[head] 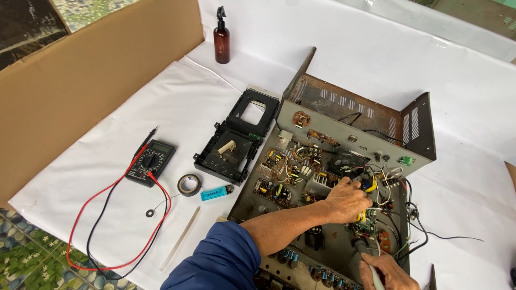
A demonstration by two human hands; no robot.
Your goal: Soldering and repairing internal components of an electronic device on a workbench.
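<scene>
Right hand (388, 273) cut off by the bottom edge at 5 o'clock; fingers wrapped round a grey-handled tool (363, 251), prob. a soldering iron, tip hidden among parts. Left hand (348, 200) lies knuckles-up over the small green circuit board (366, 224); fingertips tucked in among the loose wires (388, 180), so can't tell if pinching anything or just resting. Blue sleeve (217, 264) covers the forearm's lower part & the chassis front edge.

Open grey metal chassis (328, 121) fills centre to 3 o'clock; rusty back panel upright, boards w/ small components too fine to make out. Black wires trail off its right side toward 4 o'clock.

At 9 o'clock from chassis: black plastic tray frame (236, 140), touching its left wall. Further at 9: multimeter (150, 162) w/ red & black leads looping to 7 o'clock. Btwn them, black tape roll (189, 185) just beside a blue lighter (216, 192). Amber spray bottle (221, 38) at 12 o'clock, well apart. Cardboard sheet (91, 75) at 10 o'clock. All on white cloth (376, 48).
</scene>
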